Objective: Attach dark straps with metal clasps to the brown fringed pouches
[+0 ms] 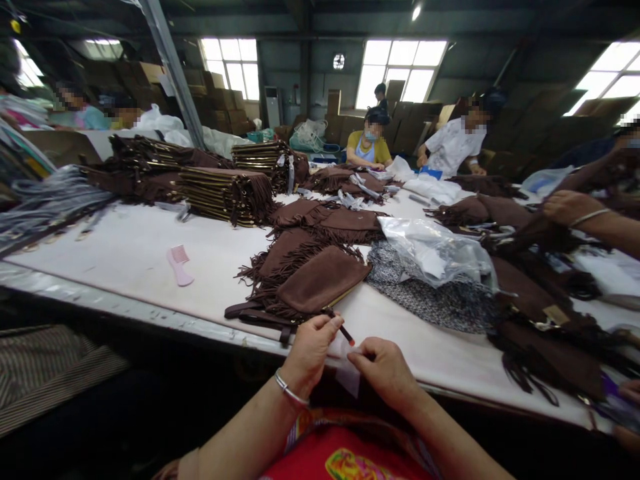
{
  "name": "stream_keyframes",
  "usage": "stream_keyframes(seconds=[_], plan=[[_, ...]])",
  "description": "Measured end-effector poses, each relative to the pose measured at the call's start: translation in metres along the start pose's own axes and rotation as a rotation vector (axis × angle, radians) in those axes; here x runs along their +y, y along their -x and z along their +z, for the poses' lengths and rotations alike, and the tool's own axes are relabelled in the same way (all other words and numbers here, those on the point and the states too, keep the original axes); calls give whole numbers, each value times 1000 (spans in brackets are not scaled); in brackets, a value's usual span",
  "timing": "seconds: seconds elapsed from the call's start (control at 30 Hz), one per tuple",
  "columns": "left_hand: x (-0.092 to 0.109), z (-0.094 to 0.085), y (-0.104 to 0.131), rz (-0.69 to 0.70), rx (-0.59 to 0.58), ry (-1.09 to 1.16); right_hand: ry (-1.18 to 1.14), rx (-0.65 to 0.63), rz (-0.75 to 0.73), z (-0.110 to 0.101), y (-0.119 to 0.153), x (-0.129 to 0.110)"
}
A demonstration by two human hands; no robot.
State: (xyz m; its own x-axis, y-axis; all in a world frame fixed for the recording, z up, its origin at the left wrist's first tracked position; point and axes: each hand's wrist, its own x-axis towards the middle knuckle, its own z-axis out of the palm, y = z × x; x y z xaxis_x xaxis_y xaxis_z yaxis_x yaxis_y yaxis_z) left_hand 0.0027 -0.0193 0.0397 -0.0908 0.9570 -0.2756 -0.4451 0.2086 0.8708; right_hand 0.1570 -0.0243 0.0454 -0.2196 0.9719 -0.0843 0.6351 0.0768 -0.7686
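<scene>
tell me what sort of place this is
It looks like a factory workshop, probably for finishing or packing bags: a neat stack of brown fringed bags lies on a long white table, cardboard boxes are piled behind, and several people work around the table.

Across my table (pixel 125 243), the near-left stretch is open around the pink comb (pixel 180 265). Stacked brown bags (pixel 225 193) wall off the space behind it. Fringed pouches (pixel 320 280) block the middle; plastic-topped speckled fabric (pixel 430 293) crowds the right.
</scene>
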Motion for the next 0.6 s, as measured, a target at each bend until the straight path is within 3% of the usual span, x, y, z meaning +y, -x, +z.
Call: stream_keyframes(seconds=[0.27,0.6], plan=[[-8,-13,-4,-1,-45,-20,-89,-78,80,-3,0,-7],[8,-9,7,34,-44,-214,-182,-97,43,-6,0,-6]])
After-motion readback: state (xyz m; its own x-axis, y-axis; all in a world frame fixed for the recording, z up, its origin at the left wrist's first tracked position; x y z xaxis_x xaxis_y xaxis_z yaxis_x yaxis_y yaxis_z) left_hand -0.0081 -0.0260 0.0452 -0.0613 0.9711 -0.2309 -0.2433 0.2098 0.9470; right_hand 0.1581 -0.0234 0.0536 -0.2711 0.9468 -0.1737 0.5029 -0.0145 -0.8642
